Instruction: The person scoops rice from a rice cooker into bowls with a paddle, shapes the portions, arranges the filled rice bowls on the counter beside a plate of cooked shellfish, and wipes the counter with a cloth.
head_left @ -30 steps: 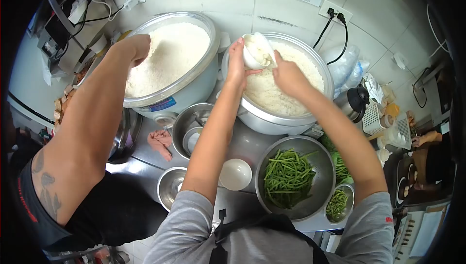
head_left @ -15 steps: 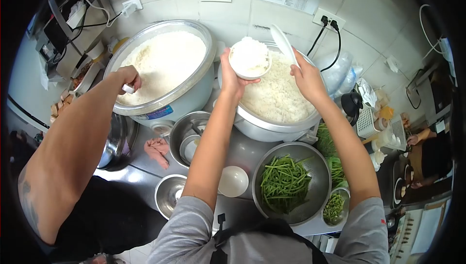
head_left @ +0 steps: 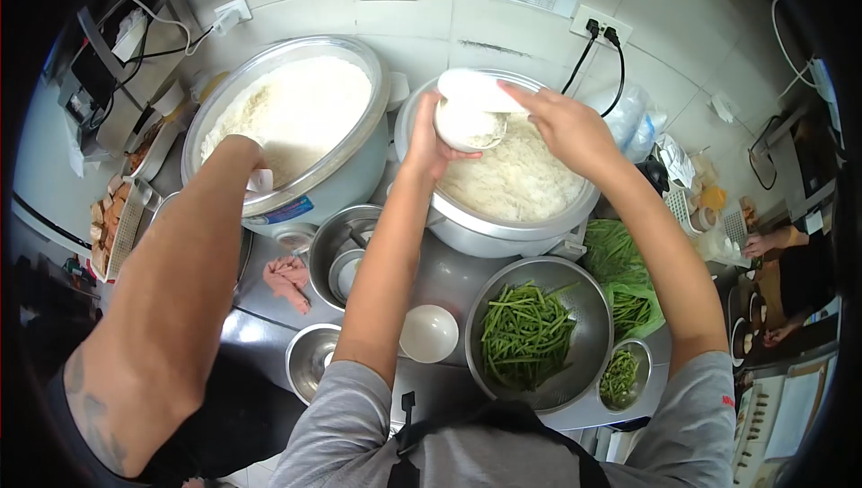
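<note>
My left hand [head_left: 427, 142] grips a small white bowl [head_left: 464, 131] of rice, tilted above the right rice pot [head_left: 503, 237]. In my right hand [head_left: 561, 129] is a white rice paddle [head_left: 476, 90], its flat blade lying over the top of the bowl and hiding part of the rice. Loose cooked rice [head_left: 516, 178] fills the pot below both hands. An empty white bowl [head_left: 429, 334] rests on the steel counter, between my left forearm and a large metal bowl of green beans [head_left: 528, 335].
At the left, a co-worker's arm [head_left: 171, 308] reaches into a second large rice pot [head_left: 310, 192]. Metal bowls [head_left: 310, 358], a pink cloth [head_left: 287, 281] and a small dish of chopped greens [head_left: 621, 378] lie around. Another person's hands [head_left: 763, 243] show at far right.
The paddle has come down from upright beside the bowl to flat across its top, and the mound of rice looks lower. The co-worker's hand has shifted slightly within the left pot.
</note>
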